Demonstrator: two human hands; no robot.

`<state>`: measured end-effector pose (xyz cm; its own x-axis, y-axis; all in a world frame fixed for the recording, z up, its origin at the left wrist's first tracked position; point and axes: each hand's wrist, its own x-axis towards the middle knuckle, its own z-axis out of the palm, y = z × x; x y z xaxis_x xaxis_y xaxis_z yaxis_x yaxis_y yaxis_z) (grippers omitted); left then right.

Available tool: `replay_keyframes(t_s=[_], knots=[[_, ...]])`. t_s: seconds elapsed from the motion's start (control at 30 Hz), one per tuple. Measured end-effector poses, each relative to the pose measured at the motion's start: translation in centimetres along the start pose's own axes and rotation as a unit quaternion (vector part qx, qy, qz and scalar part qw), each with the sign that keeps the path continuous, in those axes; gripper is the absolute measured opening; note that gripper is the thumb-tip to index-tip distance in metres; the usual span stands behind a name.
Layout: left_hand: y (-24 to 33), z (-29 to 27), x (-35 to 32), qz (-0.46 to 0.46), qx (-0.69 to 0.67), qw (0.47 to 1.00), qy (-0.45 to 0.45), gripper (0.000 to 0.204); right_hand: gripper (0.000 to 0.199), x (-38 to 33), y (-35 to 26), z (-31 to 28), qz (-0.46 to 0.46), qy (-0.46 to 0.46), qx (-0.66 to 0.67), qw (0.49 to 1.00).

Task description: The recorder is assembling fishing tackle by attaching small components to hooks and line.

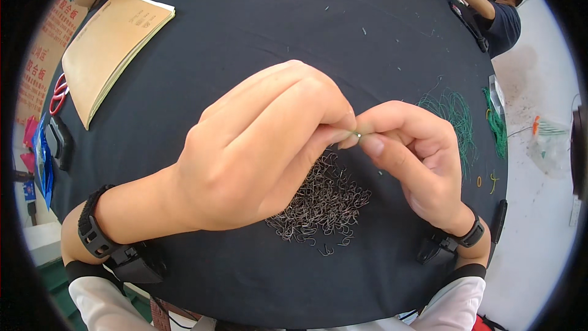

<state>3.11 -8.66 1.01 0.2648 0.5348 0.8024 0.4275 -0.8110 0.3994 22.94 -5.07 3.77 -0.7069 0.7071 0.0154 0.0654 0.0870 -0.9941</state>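
My left hand (263, 147) and my right hand (416, 153) meet fingertip to fingertip above the middle of the table, both closed in a pinch. Between the fingertips a tiny shiny bit (358, 135) glints, with a hint of green beside it; its kind is too small to tell. Below the hands lies a heap of small dark metal hooks (327, 202), partly covered by my left hand. A few loose hooks lie at the heap's near edge. Just beyond my right hand spreads a loose tangle of thin green line (456, 116).
Black cloth (245, 24) covers the table. At the far left lie a brown paper-covered pad (116, 43), red-handled scissors (59, 95) and a black device (59, 142). A green line bundle (496, 124) rests at the right edge. Another person (502, 21) is at the far right.
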Motion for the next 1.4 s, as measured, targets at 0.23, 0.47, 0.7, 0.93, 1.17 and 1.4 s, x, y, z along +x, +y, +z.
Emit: replay_keyframes(t_s=[0.23,0.47,0.7,0.93,1.17,1.4], knots=[[-0.1,-0.4,0.0,0.028,0.010,1.000,-0.004,0.016,0.014,-0.1,0.8,-0.2,-0.012,-0.005,0.028,1.000],[0.0,-0.3,-0.1,0.014,0.012,1.000,-0.007,0.018,0.011,-0.1,0.8,-0.3,-0.028,0.000,0.033,0.999],[0.2,-0.7,0.3,-0.037,0.029,0.999,-0.017,0.015,0.011,0.2,-0.8,-0.4,0.081,0.013,-0.010,0.997],[-1.1,-2.3,1.6,-0.287,-0.028,0.957,-0.042,0.004,0.009,1.6,-0.6,-5.1,0.077,-0.003,-0.232,0.970],[-11.9,-6.1,3.5,-0.352,0.078,0.932,-0.025,0.020,0.011,4.1,-0.8,-14.3,0.066,0.049,-0.314,0.946],[-18.3,-6.4,5.6,-0.423,0.185,0.883,-0.085,0.024,0.013,7.2,1.4,-21.0,0.128,0.124,-0.326,0.928]])
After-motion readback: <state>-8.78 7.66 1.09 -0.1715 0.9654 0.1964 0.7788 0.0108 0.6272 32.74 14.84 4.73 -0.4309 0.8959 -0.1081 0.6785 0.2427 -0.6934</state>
